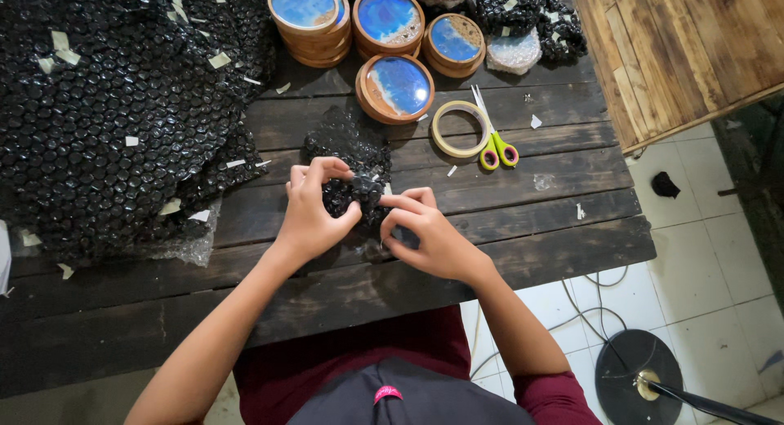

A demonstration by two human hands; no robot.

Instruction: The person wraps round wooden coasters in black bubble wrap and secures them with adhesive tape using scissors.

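My left hand and my right hand both grip a small bundle wrapped in black bubble wrap on the dark wooden table. The fingers pinch the wrap's folded edge near the middle of the bundle. What lies inside the wrap is hidden. Just beyond it lie a roll of tape and scissors with green and pink handles. Stacks of round wooden coasters with blue resin tops stand at the far side.
A big heap of black bubble wrap with tape scraps covers the table's left. More wrapped pieces lie at the far right. A lighter wooden table stands to the right. Cables and a round black stand base are on the tiled floor.
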